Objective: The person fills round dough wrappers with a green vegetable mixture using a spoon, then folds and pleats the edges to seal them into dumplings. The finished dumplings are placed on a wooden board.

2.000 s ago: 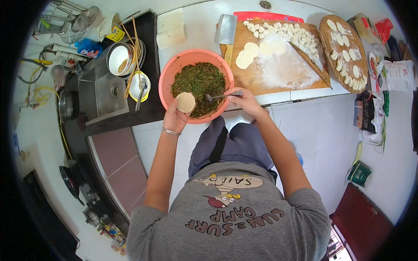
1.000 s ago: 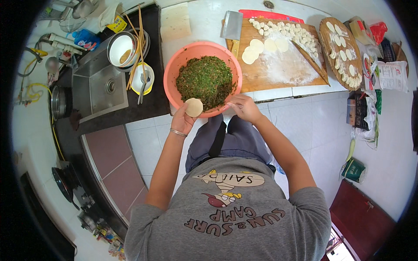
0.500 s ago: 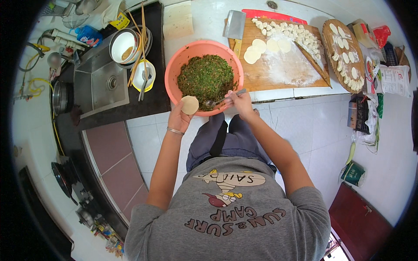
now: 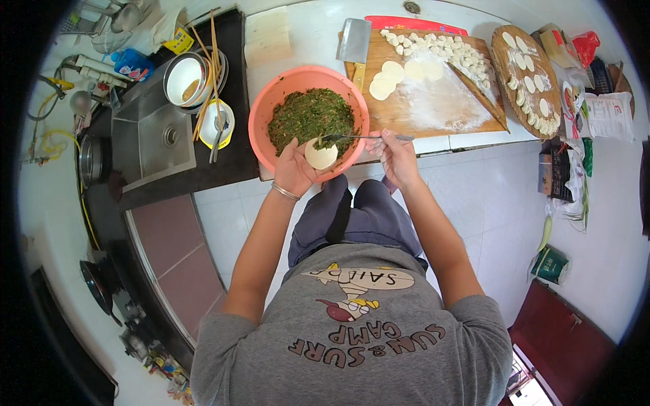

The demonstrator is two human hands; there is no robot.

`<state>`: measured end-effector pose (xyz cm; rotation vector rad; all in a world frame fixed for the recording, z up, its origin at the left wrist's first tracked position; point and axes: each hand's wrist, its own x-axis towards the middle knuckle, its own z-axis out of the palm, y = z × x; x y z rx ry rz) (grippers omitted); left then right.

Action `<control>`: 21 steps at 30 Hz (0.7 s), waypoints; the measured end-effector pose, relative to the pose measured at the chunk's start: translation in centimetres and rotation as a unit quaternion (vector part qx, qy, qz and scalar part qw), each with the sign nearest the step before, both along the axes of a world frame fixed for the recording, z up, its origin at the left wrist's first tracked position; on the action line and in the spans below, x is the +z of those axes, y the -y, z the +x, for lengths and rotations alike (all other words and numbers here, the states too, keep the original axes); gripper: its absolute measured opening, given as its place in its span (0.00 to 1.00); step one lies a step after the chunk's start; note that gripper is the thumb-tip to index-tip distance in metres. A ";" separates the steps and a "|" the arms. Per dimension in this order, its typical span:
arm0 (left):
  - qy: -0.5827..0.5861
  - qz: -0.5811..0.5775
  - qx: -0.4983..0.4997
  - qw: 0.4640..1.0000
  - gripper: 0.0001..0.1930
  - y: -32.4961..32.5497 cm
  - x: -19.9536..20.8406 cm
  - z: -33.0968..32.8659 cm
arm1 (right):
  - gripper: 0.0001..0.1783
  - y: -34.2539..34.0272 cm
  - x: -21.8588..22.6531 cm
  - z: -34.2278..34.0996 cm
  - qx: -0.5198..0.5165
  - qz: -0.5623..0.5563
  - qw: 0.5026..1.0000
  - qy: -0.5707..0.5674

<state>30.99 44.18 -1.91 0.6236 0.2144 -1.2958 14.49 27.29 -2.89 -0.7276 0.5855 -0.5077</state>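
In my left hand [image 4: 295, 169] lies a round, pale dough wrapper [image 4: 321, 155], held at its edge over the near rim of the pink basin [image 4: 259, 95]. Green chopped filling [image 4: 308, 115] fills much of that basin. My right hand [image 4: 395, 159] grips the handle of a metal spoon [image 4: 365, 137], fingers pinched round it. The spoon's head, with some green filling on it, is at the upper edge of the wrapper; I cannot tell whether it touches.
Right of the basin, a floured wooden board [image 4: 433, 111] bears wrappers, dough pieces, a rolling pin [image 4: 477, 95] and a cleaver [image 4: 353, 42]. Beyond it, a round tray [image 4: 501, 51] holds wrappers and dumplings. At left are a bowl [image 4: 183, 80], chopsticks [image 4: 215, 61] and a sink [image 4: 139, 145].
The spoon has risen out of the filling and swung over to the wrapper. My left hand has shifted right with the wrapper; the view has moved slightly.
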 end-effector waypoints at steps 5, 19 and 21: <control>-0.068 -0.046 -0.033 0.996 0.31 1.0 0.9 -0.4 | 0.11 -0.5 -1.3 -1.4 -0.004 0.012 0.998 0.065; -0.111 -0.029 -0.017 0.993 0.28 -1.2 -2.1 0.2 | 0.12 1.4 -3.0 -2.8 0.034 0.037 0.997 0.051; -0.073 -0.009 0.009 0.997 0.27 -2.3 -2.9 0.5 | 0.13 1.5 -2.6 -2.2 0.016 0.028 0.999 0.040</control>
